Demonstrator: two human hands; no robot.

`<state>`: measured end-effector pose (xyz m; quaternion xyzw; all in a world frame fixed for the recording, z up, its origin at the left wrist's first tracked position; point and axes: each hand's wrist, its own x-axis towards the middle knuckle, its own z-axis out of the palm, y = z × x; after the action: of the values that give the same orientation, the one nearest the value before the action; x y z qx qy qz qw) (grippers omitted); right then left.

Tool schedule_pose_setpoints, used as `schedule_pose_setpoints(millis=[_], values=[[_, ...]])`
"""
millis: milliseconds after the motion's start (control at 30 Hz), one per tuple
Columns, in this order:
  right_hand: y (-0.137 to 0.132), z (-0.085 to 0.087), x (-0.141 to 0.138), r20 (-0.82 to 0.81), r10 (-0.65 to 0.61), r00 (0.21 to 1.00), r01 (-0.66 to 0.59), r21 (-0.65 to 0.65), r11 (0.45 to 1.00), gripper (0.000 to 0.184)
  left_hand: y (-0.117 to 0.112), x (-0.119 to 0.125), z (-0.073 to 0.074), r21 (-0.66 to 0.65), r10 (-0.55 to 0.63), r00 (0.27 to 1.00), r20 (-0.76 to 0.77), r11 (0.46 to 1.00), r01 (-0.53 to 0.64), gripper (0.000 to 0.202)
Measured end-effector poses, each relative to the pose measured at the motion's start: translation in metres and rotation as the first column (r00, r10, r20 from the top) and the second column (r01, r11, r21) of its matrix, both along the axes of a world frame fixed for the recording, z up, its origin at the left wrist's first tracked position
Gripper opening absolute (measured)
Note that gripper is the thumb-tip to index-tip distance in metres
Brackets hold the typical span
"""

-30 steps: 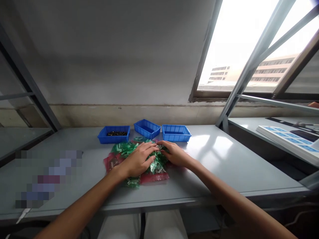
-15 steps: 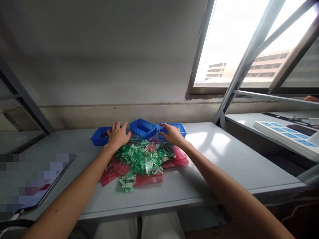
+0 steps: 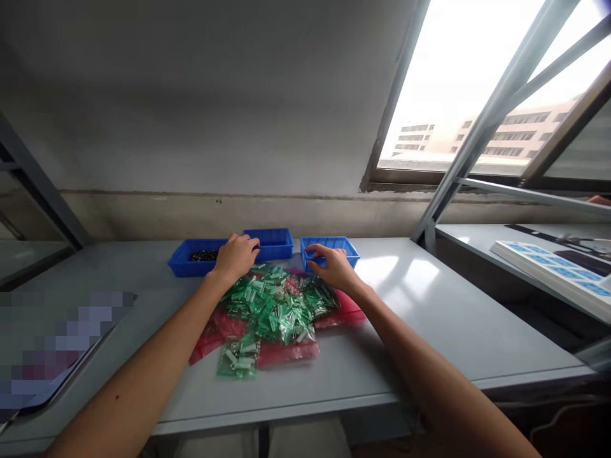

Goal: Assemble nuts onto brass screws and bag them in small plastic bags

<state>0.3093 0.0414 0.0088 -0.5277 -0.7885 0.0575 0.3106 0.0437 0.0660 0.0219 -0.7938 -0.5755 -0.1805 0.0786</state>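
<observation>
My left hand [image 3: 236,257] is at the near left corner of the middle blue bin [image 3: 281,250], its fingers curled against the bin's edge. The hand partly covers the left blue bin [image 3: 180,262], where small dark pieces [image 3: 204,255] lie. My right hand [image 3: 333,266] reaches over the near left part of the right blue bin [image 3: 352,253]. Its thumb and index finger are apart, with nothing visible between them. Below both hands lies a pile of small green-tinted clear bags [image 3: 274,305] with light and metallic pieces inside. Red plastic bags [image 3: 289,353] are under the pile.
A grey table [image 3: 372,356] carries everything, with a wall [image 3: 214,216] behind. A pixelated flat item [image 3: 71,356] lies at left. Metal uprights [image 3: 443,197] stand at the right, beside a side shelf holding a white device with blue keys [image 3: 556,267].
The middle bin has turned from slanted to nearly parallel with the wall, and now sits against the left bin. My left hand has moved right and its fingers have curled in.
</observation>
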Motion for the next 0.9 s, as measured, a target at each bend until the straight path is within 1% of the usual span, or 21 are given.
schedule_pose_setpoints(millis=[100, 267, 367, 467, 533, 600, 633, 667, 700, 733, 767, 800, 833, 867, 900], values=[[-0.004, 0.002, -0.005, -0.023, 0.037, 0.999, -0.036, 0.012, 0.999, 0.028, -0.001, -0.004, 0.001, -0.012, -0.045, 0.998, 0.038, 0.999, 0.045, 0.029], [-0.008, 0.002, -0.011, -0.027, 0.094, 0.995, -0.092, 0.055, 0.994, 0.031, -0.003, -0.007, 0.001, 0.03, -0.08, 0.992, 0.096, 0.997, 0.077, 0.03], [-0.007, 0.001, -0.012, -0.038, 0.11, 0.993, -0.108, 0.065, 0.992, 0.031, -0.001, -0.008, 0.0, 0.052, -0.115, 0.98, 0.164, 0.993, 0.107, 0.027], [-0.007, 0.001, -0.012, -0.045, 0.118, 0.992, -0.116, 0.057, 0.992, 0.031, 0.002, -0.011, -0.002, 0.059, -0.124, 0.969, 0.215, 0.992, 0.114, 0.025], [-0.008, 0.003, -0.012, -0.045, 0.125, 0.991, -0.122, 0.059, 0.991, 0.032, 0.004, -0.014, -0.002, 0.062, -0.128, 0.962, 0.242, 0.991, 0.116, 0.027], [-0.011, 0.007, -0.011, -0.069, 0.096, 0.993, -0.086, 0.133, 0.987, 0.029, 0.003, -0.019, 0.001, 0.082, -0.122, 0.955, 0.271, 0.991, 0.103, 0.034], [-0.012, 0.01, -0.009, -0.1, 0.067, 0.993, -0.046, 0.197, 0.979, 0.027, 0.002, -0.024, 0.003, 0.101, -0.101, 0.953, 0.287, 0.992, 0.075, 0.038], [-0.013, 0.013, -0.007, -0.142, 0.03, 0.989, 0.008, 0.264, 0.964, 0.026, 0.001, -0.03, 0.005, 0.127, -0.059, 0.949, 0.309, 0.992, 0.02, 0.04], [-0.014, 0.015, -0.004, -0.187, -0.007, 0.982, 0.068, 0.319, 0.945, 0.026, 0.0, -0.038, 0.007, 0.155, 0.003, 0.941, 0.339, 0.986, -0.059, 0.04], [-0.014, 0.016, -0.001, -0.221, -0.039, 0.974, 0.117, 0.349, 0.93, 0.027, -0.002, -0.046, 0.008, 0.177, 0.086, 0.921, 0.38, 0.97, -0.164, 0.04], [-0.014, 0.017, 0.003, -0.231, -0.063, 0.971, 0.144, 0.349, 0.926, 0.027, -0.003, -0.056, 0.008, 0.189, 0.168, 0.897, 0.409, 0.946, -0.263, 0.041], [-0.013, 0.016, 0.006, -0.208, -0.08, 0.975, 0.146, 0.323, 0.935, 0.026, -0.005, -0.066, 0.007, 0.183, 0.246, 0.872, 0.422, 0.919, -0.348, 0.041], [-0.011, 0.013, 0.01, -0.154, -0.085, 0.984, 0.126, 0.28, 0.952, 0.025, -0.006, -0.076, 0.006, 0.173, 0.308, 0.853, 0.422, 0.896, -0.41, 0.041], [-0.009, 0.01, 0.012, -0.081, -0.083, 0.993, 0.099, 0.229, 0.968, 0.024, -0.007, -0.086, 0.005, 0.157, 0.351, 0.838, 0.418, 0.881, -0.447, 0.043], [-0.007, 0.006, 0.015, -0.006, -0.074, 0.997, 0.074, 0.182, 0.981, 0.023, -0.008, -0.094, 0.003, 0.12, 0.379, 0.832, 0.405, 0.88, -0.459, 0.046]])
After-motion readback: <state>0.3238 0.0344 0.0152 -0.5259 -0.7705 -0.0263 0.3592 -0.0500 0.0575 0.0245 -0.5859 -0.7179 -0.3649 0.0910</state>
